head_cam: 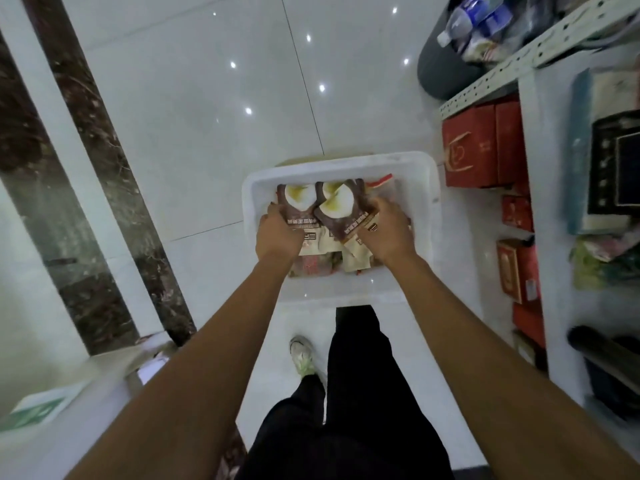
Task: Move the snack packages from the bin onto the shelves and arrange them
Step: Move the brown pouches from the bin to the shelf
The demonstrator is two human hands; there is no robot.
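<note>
snack packages [337, 211]: inside the bin [346, 161]; light, crinkly, slippery, we judge.
left hand [277, 232], right hand [384, 233]: we clasp their edges.

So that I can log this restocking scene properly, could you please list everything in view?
white plastic bin: one, white, on the floor
brown-and-cream snack packages: three on top, more beneath, in the bin
red cardboard boxes: several, red, low in the shelving, right
white metal shelving: one unit, right edge
clear plastic water bottles: a few, blue-labelled, in the grey container, top right
glossy tiled floor: white; dark marble strip at left
green-and-white box: one, bottom left
black trousers, pale shoe: the person's, bottom centre
hands: two; left hand and right hand grip the top packages
</note>
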